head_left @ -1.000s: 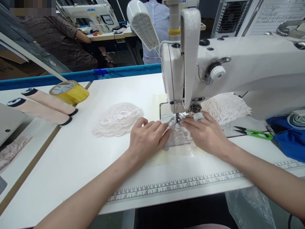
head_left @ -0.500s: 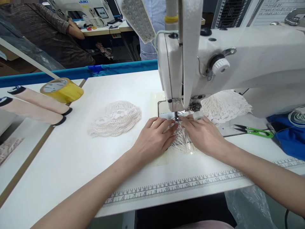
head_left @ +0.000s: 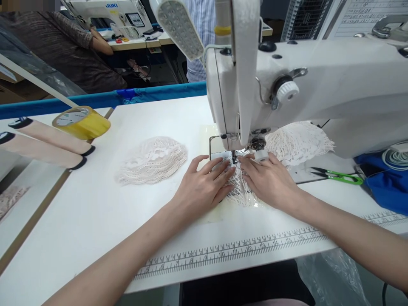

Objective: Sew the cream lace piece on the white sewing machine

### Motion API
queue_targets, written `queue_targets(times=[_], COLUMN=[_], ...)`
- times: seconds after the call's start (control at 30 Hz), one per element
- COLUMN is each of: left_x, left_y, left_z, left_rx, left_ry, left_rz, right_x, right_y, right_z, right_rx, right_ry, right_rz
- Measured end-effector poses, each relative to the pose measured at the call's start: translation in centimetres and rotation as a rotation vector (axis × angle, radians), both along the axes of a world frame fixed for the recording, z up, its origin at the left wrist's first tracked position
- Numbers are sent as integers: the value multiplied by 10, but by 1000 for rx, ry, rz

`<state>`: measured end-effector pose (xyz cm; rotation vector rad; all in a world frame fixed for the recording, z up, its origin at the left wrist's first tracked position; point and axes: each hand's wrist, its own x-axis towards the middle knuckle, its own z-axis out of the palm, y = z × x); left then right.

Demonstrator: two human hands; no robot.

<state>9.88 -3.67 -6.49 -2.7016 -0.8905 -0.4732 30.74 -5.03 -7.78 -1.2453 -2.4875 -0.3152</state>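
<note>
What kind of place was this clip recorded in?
Most likely a garment sewing workshop: an industrial sewing machine on a white table, stacks of lace pieces, and a second sewing machine where another person sits behind.

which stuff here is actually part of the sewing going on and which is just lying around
In use:
left hand and right hand, flat on the lace piece
sewing machine, needle at the lace

Lying about:
lace stack
lace pile behind the machine
green snips
yellow tape roll
thread cones
</note>
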Motion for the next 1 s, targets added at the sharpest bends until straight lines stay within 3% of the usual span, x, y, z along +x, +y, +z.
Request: queue_targets(times=[0.47, 0.7, 0.8, 0.9, 1.0], left_x=[1, -1, 1, 5, 9], left_y=[-4, -9, -10, -12, -13], left_z=[-1, 0, -3, -6, -7], left_rx=[17, 14, 13, -101, -177], left_ry=[-18, -36, -69, -248, -319], left_rz=[20, -286, -228, -114, -91], right_x=[1, 4, 8, 10, 10], right_y=[-2, -4, -5, -6, -6], right_z=[-1, 6, 14, 18, 15], right_rx=[61, 51, -95, -215, -119], right_ry=[42, 134, 205, 233, 177], right_rz=[49, 173, 213, 245, 235])
